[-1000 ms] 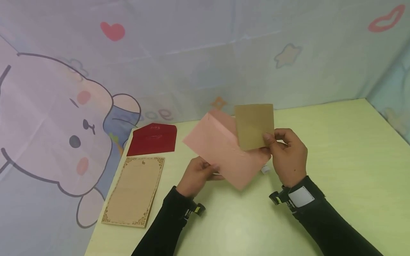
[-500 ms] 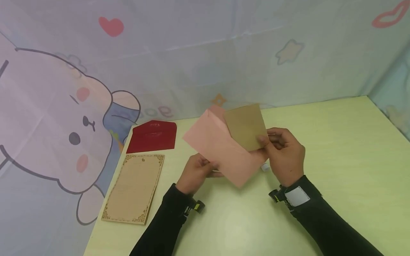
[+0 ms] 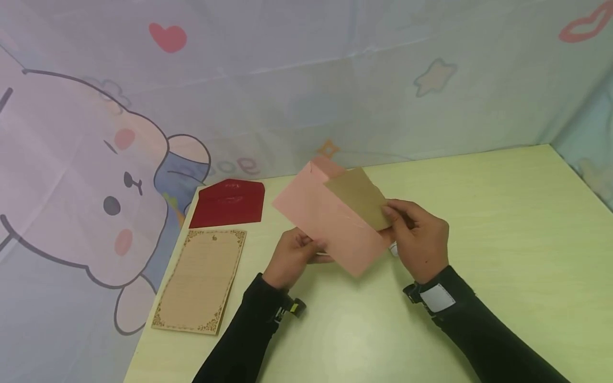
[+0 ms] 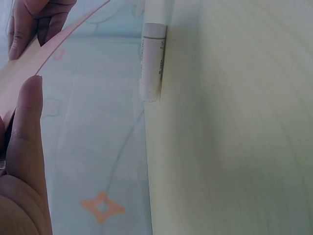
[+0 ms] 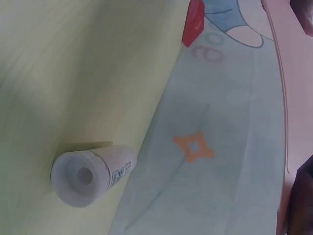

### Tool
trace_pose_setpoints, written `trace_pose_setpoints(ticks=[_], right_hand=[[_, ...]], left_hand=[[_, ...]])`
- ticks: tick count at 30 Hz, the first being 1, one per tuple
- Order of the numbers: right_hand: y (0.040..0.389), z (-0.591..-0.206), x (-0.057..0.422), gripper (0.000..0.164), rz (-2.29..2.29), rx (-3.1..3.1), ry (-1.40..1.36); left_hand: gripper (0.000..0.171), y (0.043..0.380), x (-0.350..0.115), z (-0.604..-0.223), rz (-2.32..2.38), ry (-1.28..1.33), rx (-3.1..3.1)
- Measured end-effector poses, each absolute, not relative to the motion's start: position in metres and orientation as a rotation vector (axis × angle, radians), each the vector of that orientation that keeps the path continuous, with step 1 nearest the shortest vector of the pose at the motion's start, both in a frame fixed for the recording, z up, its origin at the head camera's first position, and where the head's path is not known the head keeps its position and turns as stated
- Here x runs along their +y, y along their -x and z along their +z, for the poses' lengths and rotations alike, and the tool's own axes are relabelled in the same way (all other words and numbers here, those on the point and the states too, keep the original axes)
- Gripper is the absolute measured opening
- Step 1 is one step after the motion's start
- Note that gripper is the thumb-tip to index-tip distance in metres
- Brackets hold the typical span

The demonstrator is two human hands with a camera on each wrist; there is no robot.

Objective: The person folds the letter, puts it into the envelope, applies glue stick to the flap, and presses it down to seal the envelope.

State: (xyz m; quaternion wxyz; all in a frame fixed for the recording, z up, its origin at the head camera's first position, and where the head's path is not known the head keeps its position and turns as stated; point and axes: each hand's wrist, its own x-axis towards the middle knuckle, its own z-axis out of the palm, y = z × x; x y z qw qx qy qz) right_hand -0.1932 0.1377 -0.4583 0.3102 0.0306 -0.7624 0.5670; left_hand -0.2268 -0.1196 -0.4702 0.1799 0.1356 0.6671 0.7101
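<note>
A pink envelope (image 3: 330, 223) is held tilted above the table, its flap side facing up. My left hand (image 3: 291, 256) pinches its lower left edge, thumb on top and fingers beneath. In my right hand (image 3: 422, 242) is a folded tan sheet of paper (image 3: 361, 197), pinched at its right corner. The sheet's lower left part is hidden behind the envelope's front, inside the opening. From the left wrist view, the left thumb (image 4: 28, 127) lies near the envelope's edge. The right wrist view shows the envelope (image 5: 296, 88) along its right side.
A white glue stick (image 5: 93, 171) lies on the table behind the right hand, mostly hidden in the head view. At the left lie a red envelope (image 3: 230, 203) and a tan letter sheet stack (image 3: 201, 282) with an ornate border. A printed cloth (image 3: 297, 80) hangs behind the table.
The right hand has brought the tan paper left and down, tilting it, so it slid partly into the pink envelope. The left hand stays nearly in place.
</note>
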Motion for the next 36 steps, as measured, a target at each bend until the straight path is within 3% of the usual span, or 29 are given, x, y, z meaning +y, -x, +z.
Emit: trace_pose_setpoints(ticks=[12,36], right_hand=[[0.192,-0.462,0.134,0.025,1.446,-2.049,-0.198],[0.195,-0.471,0.13,0.022,1.267,-2.122,-0.283]], left_hand=[[0.025,0.228,-0.118,-0.474,2.033,-0.373,1.865],[0.026,0.227,-0.117,-0.474,2.013,-0.36,1.878]])
